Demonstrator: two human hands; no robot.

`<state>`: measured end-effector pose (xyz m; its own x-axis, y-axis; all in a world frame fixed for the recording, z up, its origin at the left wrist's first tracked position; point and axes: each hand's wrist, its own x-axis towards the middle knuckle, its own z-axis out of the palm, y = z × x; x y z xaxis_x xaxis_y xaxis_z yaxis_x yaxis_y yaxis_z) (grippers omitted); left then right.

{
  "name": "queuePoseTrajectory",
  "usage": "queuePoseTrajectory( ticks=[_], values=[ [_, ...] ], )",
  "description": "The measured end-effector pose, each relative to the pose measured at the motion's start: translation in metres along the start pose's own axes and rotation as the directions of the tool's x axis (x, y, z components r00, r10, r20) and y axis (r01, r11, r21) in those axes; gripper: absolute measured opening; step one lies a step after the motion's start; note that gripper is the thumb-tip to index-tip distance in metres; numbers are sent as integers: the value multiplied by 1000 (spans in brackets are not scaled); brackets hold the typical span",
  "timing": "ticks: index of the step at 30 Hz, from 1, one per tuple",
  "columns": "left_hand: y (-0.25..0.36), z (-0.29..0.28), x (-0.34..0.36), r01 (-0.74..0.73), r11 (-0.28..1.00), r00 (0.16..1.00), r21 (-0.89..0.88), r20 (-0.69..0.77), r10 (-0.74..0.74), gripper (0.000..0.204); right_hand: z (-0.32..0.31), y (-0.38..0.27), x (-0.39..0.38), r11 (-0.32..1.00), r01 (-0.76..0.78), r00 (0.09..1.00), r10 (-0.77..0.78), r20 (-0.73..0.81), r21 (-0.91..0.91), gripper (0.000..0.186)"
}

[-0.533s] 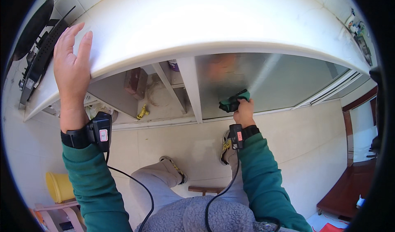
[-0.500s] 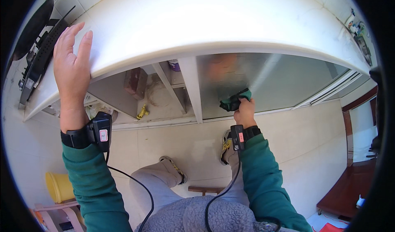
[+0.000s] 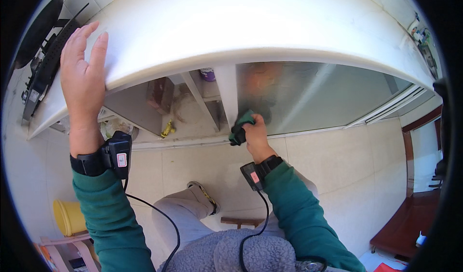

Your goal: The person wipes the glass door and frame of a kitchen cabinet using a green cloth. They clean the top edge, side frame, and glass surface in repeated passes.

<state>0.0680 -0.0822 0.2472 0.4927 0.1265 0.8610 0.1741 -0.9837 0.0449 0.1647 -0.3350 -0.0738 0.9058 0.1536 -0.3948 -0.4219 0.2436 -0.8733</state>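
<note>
My right hand [image 3: 255, 134] is closed round a crumpled dark green cloth [image 3: 239, 129]. It presses the cloth at the lower left of the frosted glass cabinet door [image 3: 318, 93], by the white upright frame [image 3: 227, 91]. My left hand [image 3: 83, 77] rests on the left end of the white countertop [image 3: 202, 21], fingers stretched out and holding nothing. Left of the door the cabinet stands uncovered, with a reddish-brown block [image 3: 160, 94] and a small yellow object [image 3: 168, 129] inside.
A black gas stove [image 3: 46, 74] with a dark pan [image 3: 41, 31] is at the far left. A yellow bucket [image 3: 70, 217] and a pink stool [image 3: 79, 245] stand at lower left. A brown wooden piece [image 3: 241, 221] lies on the floor between my feet.
My right hand has moved left with the cloth, from the glass to the door's left edge. The door looks slightly shifted right. My left hand has stayed nearly still.
</note>
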Motion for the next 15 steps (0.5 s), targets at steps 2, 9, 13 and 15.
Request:
queuePoseTrajectory(
  ticks=[2, 9, 13, 15],
  values=[
    [1, 2, 0, -4, 1000, 1000, -2, -16, 4, 40, 6, -12, -7, 971, 238, 969, -238, 59, 9, 32],
    [-1, 2, 1, -19, 999, 1000, -43, -20, 18, 37, 8, 0, -6, 878, 357, 929, -370, 20, -318, 31],
    [-1, 3, 0, -40, 999, 999, -14, -35, 39, 35, -2, 19, -8, 908, 237, 971, -211, 113, -344, 34],
    [1, 3, 1, -20, 1000, 1000, -21, -25, 19, 35, -9, 17, -23, 909, 224, 955, -132, 266, -352, 31]
  ],
)
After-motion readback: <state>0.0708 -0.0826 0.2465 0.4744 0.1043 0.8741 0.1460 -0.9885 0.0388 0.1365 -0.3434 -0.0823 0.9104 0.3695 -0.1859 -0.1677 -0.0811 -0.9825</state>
